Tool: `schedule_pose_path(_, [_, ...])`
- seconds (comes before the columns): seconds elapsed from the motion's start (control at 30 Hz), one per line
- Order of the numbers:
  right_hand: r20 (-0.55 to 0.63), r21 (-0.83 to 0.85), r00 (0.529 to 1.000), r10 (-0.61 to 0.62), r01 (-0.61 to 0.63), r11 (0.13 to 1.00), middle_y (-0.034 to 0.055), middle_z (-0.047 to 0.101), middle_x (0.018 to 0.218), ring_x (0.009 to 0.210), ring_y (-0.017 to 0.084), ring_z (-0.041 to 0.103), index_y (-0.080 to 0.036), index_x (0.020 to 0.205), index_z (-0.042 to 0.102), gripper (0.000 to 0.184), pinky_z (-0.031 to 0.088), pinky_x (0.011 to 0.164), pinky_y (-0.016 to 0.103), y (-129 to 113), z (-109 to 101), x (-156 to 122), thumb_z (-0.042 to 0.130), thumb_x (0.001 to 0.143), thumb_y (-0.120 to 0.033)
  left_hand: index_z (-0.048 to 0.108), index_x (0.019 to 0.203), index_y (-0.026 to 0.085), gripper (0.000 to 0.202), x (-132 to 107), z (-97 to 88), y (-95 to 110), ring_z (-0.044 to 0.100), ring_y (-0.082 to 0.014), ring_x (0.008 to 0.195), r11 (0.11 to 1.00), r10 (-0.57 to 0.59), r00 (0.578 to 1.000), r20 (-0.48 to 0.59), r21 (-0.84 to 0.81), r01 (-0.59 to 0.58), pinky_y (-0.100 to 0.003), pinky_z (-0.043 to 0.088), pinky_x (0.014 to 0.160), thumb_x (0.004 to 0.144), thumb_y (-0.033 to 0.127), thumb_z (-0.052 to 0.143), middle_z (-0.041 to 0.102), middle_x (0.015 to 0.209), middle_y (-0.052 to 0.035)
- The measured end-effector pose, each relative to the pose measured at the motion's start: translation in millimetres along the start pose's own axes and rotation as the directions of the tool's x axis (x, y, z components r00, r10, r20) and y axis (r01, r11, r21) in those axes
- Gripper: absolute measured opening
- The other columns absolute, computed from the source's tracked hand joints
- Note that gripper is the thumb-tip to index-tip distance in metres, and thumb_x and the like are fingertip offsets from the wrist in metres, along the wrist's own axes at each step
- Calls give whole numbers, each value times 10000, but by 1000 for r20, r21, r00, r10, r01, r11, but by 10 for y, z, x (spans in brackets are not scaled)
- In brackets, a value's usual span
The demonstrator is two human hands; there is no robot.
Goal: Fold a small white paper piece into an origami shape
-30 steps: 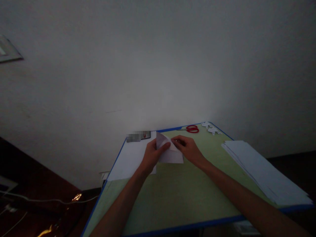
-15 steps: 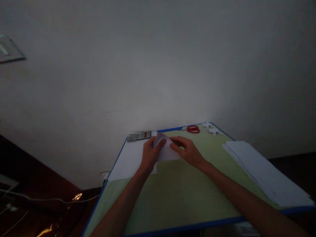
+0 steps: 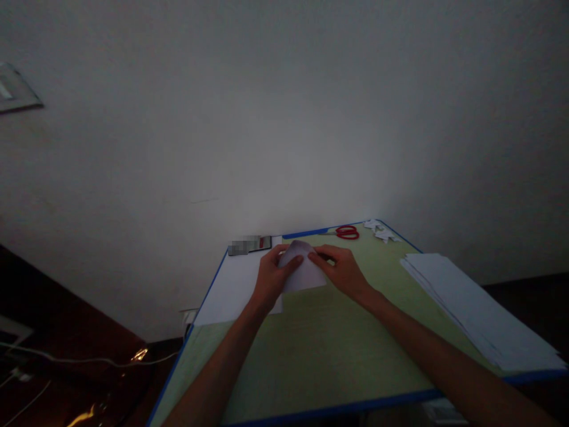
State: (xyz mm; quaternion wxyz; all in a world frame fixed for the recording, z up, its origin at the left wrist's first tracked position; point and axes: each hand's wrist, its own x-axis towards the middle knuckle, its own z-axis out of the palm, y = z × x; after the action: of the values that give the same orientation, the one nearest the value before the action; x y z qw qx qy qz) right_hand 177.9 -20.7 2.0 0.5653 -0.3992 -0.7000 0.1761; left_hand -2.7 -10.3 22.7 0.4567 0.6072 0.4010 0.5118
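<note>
A small folded white paper (image 3: 304,270) lies on the green table (image 3: 320,350) near its far side. My left hand (image 3: 269,279) presses on the paper's left part, thumb on top, fingers curled at its upper edge. From the right, my right hand (image 3: 342,270) pinches the paper's upper right edge with fingertips together. Under the left hand lies a larger white sheet (image 3: 231,287). Both forearms stretch over the table from the near edge.
A stack of white sheets (image 3: 471,305) sits at the right edge. Red-handled scissors (image 3: 347,232) and paper scraps (image 3: 380,231) lie at the far right corner. A dark flat object (image 3: 251,244) is at the far left. Cables (image 3: 80,360) run over the dark floor at left.
The raised flap of the paper has been folded down flatter. Both hands shifted slightly along the paper's upper edge while staying on it.
</note>
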Motion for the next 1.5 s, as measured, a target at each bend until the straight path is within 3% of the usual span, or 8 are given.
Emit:
schedule_pose_path(0.27, [7,-45,1000,-14,14,999,53,756,830,710,173,670,-170,908,748,181,511,672,275,-7,-8,-1,616,924,-293,692,968,161,417,-2,9,-6,629,-168,635,999,1,1000,-10,48,0,-250,476,561,685,442,816,722,790,-41])
schedule_pose_path(0.53, [6,-73,998,-59,59,996,57,762,824,701,175,679,-169,934,758,168,518,674,277,-32,29,-30,632,917,-279,739,848,173,314,24,-7,-31,629,-181,728,989,99,993,-70,113,-91,-250,451,614,780,479,725,725,815,-46])
schedule_pose_path(0.8, [27,-71,998,-65,67,995,56,762,805,687,179,680,-183,935,764,195,523,666,292,-63,34,-40,620,923,-315,722,802,168,306,12,-11,16,596,-154,649,1000,7,999,-45,20,-6,-240,444,582,744,466,762,701,744,-24])
schedule_pose_path(1.17, [52,84,995,87,-91,992,59,787,854,719,190,712,-191,929,780,177,556,681,299,-22,34,-19,685,861,-324,711,753,163,321,13,-19,-21,559,-152,590,999,17,996,-88,47,-13,-240,404,533,727,478,766,662,673,-13])
schedule_pose_path(1.4, [38,35,997,67,-68,997,54,768,758,644,179,685,-172,872,776,159,526,615,277,-26,46,-33,685,848,-300,694,708,161,378,62,-71,-147,522,-149,591,983,59,995,-82,177,-44,-232,364,502,789,530,700,618,643,-6])
schedule_pose_path(1.5, [26,57,997,72,-74,996,57,764,782,670,178,687,-170,908,773,165,533,638,281,-33,64,-46,671,849,-285,735,782,168,328,61,-73,-143,568,-168,648,978,97,990,-102,194,-76,-237,402,535,790,494,709,676,723,-18])
